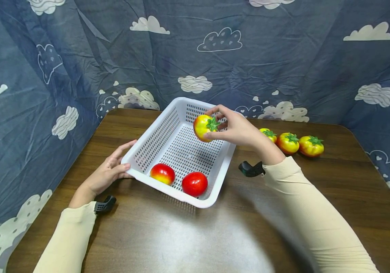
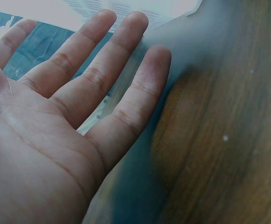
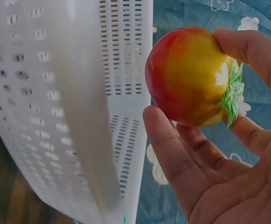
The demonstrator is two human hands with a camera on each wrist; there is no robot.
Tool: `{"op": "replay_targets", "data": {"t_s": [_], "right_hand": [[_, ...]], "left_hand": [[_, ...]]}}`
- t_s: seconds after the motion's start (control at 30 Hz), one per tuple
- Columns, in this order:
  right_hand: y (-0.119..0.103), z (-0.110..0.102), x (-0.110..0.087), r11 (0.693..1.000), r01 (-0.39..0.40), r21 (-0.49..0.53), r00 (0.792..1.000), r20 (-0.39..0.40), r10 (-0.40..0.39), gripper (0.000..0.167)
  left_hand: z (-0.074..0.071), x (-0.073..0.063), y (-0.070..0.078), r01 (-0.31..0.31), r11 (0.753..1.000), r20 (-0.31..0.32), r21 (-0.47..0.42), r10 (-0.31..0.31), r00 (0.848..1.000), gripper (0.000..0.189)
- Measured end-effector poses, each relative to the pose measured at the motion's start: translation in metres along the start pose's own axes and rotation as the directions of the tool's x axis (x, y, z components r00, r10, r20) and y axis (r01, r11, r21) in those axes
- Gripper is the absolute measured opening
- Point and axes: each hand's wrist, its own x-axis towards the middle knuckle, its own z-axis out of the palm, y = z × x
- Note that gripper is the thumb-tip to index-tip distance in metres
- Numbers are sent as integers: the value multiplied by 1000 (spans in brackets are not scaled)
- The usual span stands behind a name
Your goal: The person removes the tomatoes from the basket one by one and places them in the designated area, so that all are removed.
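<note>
My right hand (image 1: pixel 237 127) pinches a yellow-and-red tomato (image 1: pixel 202 128) with a green leafy top, above the right part of a white perforated basket (image 1: pixel 227 163). In the right wrist view, thumb and fingertips press around the glossy tomato (image 3: pixel 191 77), beside the basket wall (image 3: pixel 46 93). Two glossy red-and-yellow fruits (image 1: pixel 195 184) lie in the basket's near end, no leaves showing. My left hand (image 1: pixel 109 168) is at the basket's left corner, thumb on the rim. In the left wrist view, its fingers (image 2: pixel 100 77) stretch out loosely towards the basket.
Three more yellow-red tomatoes (image 1: pixel 288 143) with green tops stand in a row on the brown wooden table (image 1: pixel 348 197), right of the basket and partly behind my right forearm. A blue cloud-patterned cloth (image 1: pixel 188 57) hangs behind the table and along its sides.
</note>
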Motion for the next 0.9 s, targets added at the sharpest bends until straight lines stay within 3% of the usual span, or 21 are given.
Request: {"op": "replay_targets", "data": {"t_s": [0.53,0.9], "right_hand": [[29,-23,-27,999,-55,-3,995,-86,54,61],[44,-30,-43,995,-98,9,990,-97,98,65]], "left_hand": [[-1,0,0,2,1000,-1,6,-2,1000,71],[0,0,0,6,1000,3,-1,-6,1000,71]]}}
